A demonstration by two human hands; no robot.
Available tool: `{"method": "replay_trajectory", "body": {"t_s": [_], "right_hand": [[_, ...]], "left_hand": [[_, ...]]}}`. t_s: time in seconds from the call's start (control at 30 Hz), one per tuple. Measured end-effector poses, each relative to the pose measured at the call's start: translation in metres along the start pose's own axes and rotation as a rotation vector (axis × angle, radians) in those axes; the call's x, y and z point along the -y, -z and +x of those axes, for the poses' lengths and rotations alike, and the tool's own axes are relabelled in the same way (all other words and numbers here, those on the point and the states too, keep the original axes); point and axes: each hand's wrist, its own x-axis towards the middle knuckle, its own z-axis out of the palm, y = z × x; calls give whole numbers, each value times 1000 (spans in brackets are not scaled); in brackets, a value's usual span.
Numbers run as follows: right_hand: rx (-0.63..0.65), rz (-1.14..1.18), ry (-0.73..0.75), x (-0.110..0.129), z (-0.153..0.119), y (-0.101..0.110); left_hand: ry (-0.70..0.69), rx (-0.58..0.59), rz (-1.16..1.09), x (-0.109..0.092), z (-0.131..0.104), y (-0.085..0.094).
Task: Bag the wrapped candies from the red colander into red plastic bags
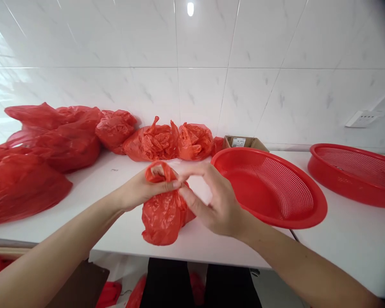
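Note:
A thin red plastic bag (163, 220) hangs over the white table in front of me, crumpled and bunched at its top. My left hand (137, 188) grips it by the neck, thumb across the front, with part of the bag looped over the fingers. Coming from the right, my right hand (220, 205) pinches thumb and forefinger together at the bag's neck, right by the left thumb tip. Exactly how much plastic lies between those fingertips is hidden. What the bag contains cannot be seen.
Several filled red bags (154, 143) line the tiled wall, with larger ones (28, 184) at the left. To the right are a red perforated basin (266, 192) and another red basket (349, 184). Behind them stands a cardboard box (259, 144). A socket (361, 119) sits on the wall.

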Motion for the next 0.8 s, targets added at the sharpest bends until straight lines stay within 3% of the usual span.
{"method": "replay_trajectory", "body": {"t_s": [0.07,0.13,0.2,0.33,0.43,0.53,0.63,0.73,0.8], "right_hand": [[-38,151,-213,-15,2,-9],[21,294,-457,-30,2,-17],[69,378,-614,-43,1,-26],[120,525,-672,-52,-6,-36],[227,716,-704,-55,-7,-37],[326,800,-802,-58,-8,-36],[271,549,-761,-59,-10,-37],[151,54,-566,-61,-13,-41],[182,-258,-481,-67,-16,-45]], "left_hand": [[-40,41,170,-2,-2,-3],[-46,50,315,-2,-4,-5],[-58,-50,469,3,-5,-7],[-155,-306,739,22,-9,-9],[-243,-400,834,34,-12,-12],[-232,-425,879,38,-17,-13],[-164,-357,818,39,-22,-13],[25,-321,596,46,-30,-15],[147,-306,374,53,-38,-16]]}}
